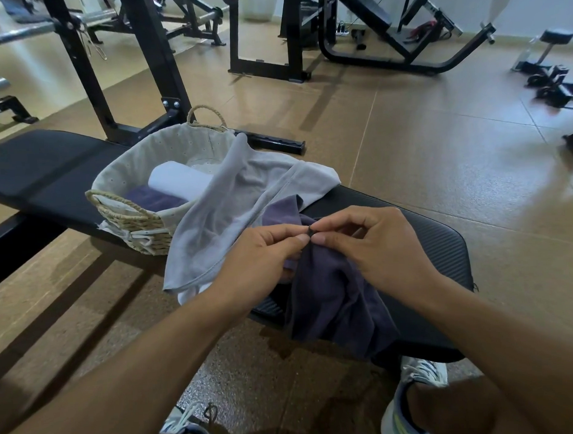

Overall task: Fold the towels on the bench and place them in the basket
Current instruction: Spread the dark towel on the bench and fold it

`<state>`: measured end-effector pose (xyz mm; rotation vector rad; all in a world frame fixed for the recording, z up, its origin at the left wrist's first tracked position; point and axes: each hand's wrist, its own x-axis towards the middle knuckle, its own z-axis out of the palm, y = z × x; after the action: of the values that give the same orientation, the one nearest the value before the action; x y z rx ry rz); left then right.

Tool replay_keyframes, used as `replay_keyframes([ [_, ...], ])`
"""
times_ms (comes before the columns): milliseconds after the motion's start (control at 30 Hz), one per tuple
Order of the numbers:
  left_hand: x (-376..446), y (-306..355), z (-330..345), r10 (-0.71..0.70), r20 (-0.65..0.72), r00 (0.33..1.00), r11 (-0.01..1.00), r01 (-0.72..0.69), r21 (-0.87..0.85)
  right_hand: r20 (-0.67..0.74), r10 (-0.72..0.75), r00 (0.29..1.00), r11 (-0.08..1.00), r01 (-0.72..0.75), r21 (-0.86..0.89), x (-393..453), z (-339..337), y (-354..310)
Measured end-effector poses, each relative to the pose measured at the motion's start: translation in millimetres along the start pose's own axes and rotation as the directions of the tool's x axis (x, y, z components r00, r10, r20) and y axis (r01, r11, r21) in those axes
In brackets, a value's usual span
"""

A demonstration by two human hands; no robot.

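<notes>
A dark purple towel (333, 299) hangs crumpled over the near edge of the black bench (436, 253). My left hand (264, 259) and my right hand (377, 246) both pinch its top edge, fingertips nearly touching. A light grey towel (226, 212) lies unfolded on the bench, draped partly over the woven basket (129, 215). Inside the basket lie a rolled white towel (176, 181) and a folded purple towel (151, 198).
The bench runs from far left to near right. A black rack upright (156, 59) stands behind the basket. Gym machines (385, 28) fill the back of the brown floor. My shoes (414, 394) are below the bench edge.
</notes>
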<state>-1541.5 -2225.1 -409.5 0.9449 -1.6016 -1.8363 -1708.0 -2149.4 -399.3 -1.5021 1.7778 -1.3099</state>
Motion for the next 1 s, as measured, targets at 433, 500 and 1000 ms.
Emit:
replay_keyframes([
  [433,-4.2,3.9,-2.3,0.025,0.056,0.998,0.998,-0.028,0.056,0.002,0.017,1.0,1.0,-0.017,-0.026,1.8,-1.5,3.2],
  [500,-4.8,4.4,-2.2,0.032,0.058,0.998,0.996,-0.036,0.081,0.005,0.012,1.0,0.999,-0.012,-0.034,2.4,-1.4,4.7],
  [1000,-5.4,-0.8,-3.6,0.039,0.06,0.997,0.993,-0.045,0.109,0.085,-0.009,0.996,0.981,0.025,-0.193,6.3,-4.3,9.0],
])
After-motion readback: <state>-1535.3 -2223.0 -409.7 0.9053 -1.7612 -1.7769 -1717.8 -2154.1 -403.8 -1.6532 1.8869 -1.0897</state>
